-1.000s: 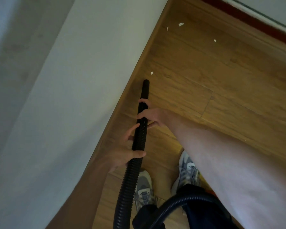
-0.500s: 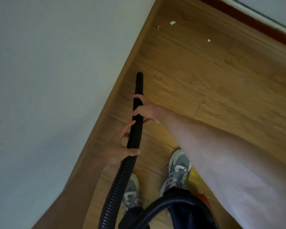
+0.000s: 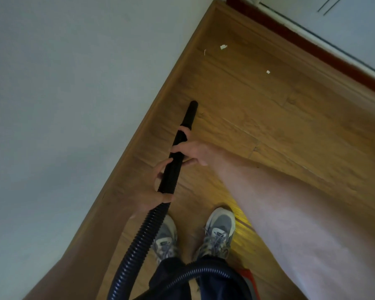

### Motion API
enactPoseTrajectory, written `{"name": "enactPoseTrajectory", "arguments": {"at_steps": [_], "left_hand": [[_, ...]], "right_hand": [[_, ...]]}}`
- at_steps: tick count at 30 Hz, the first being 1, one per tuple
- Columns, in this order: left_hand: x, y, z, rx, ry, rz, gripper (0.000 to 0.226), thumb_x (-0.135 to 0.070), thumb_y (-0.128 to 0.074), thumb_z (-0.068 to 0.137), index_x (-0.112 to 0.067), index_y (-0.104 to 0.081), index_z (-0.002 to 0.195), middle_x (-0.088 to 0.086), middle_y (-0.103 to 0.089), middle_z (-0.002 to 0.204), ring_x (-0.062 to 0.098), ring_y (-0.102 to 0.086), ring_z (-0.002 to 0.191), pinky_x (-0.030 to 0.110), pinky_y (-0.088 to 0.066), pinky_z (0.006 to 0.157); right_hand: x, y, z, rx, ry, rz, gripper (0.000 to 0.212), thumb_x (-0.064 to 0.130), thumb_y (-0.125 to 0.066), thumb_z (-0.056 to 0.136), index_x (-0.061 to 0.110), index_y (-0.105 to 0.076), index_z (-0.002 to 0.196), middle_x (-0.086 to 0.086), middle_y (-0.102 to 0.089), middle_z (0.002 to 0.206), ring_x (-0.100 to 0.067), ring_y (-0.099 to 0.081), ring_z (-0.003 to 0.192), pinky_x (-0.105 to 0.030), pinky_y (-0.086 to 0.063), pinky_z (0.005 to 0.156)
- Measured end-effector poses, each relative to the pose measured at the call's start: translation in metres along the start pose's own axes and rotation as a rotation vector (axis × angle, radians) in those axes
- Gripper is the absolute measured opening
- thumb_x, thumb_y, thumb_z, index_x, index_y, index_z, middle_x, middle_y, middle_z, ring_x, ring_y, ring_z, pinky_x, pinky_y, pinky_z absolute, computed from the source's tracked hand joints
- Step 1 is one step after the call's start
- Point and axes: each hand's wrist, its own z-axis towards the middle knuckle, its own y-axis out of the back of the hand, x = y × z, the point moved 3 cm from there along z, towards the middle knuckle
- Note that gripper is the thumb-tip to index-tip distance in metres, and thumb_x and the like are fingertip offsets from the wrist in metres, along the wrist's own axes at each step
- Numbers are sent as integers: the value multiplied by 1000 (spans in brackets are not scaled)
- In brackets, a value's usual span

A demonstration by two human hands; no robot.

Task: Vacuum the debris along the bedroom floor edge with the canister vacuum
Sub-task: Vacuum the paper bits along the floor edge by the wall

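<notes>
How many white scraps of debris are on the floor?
3: a larger scrap and a thin sliver close together by the left wall near the corner, and a small scrap farther right. The arms may hide more.

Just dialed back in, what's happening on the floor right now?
A person grips the black vacuum hose with both hands: the right hand forward on its smooth end, the left hand behind, where the ribbed section starts. The nozzle tip points along the wooden floor beside the wall. Three white scraps lie ahead near the corner, not yet reached.
</notes>
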Motion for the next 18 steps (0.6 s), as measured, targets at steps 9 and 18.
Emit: {"name": "enactPoseTrajectory", "arguments": {"at_steps": [9,18], "left_hand": [[-32,-1,12,101,63,12,93,-16,-80,81,-51,-24,147,-8,-47,122,10,-53,102,25,-51,63],[-82,13,30,182,148,0,92,-11,-78,82,-52,-27,146,-4,-46,130,21,-60,106,44,-61,78]], "right_hand": [[14,23,-2,1,-1,-23,80,3,-61,90,45,-26,148,-8,-50,130,-23,-63,94,-34,-59,68],[46,55,3,-6,34,-39,78,1,-59,91,45,-27,148,-9,-47,134,-26,-58,105,-43,-58,84]]}}
